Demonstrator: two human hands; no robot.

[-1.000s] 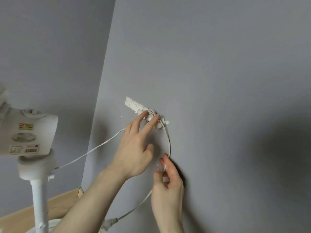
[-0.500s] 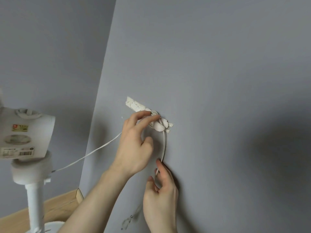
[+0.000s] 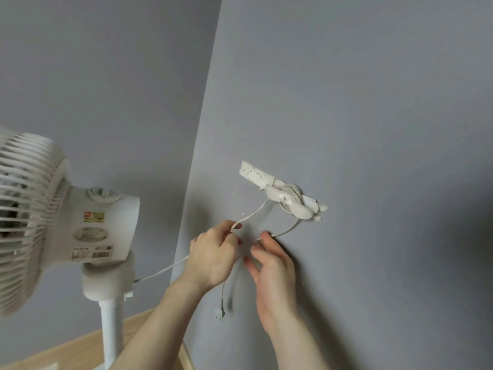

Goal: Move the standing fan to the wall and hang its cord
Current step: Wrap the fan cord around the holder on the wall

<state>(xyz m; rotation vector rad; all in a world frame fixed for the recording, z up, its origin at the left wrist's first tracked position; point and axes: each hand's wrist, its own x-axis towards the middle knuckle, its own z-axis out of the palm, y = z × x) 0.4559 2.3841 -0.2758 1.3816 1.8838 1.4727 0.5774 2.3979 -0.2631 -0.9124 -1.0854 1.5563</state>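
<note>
Both hands have dropped away from the hook since half a second ago, when my left fingers were still curled over it; the fan head has also swung into view, grille and all. Now my left hand (image 3: 213, 256) sits below and left of the hook (image 3: 290, 200), fingers curled, pinching the cord (image 3: 253, 215) where it runs down from the coil. My right hand (image 3: 272, 265) is just beside it, against the grey wall (image 3: 360, 116), fingers mostly straight and loosely spread, fingertips touching the second strand that curves down from the right side of the hook. I cannot tell whether that strand is truly gripped. Cord is wound in several turns around the white hook, which is fixed to a white strip stuck on the wall. One run of cord leads from my left hand back to the fan neck. The plug (image 3: 220, 313) dangles below my hands, close to the wall. The standing fan (image 3: 88, 225) is at left, near the wall corner, upright on its white pole, labels on the motor housing. Wood-toned floor (image 3: 80, 345) at bottom left.
</note>
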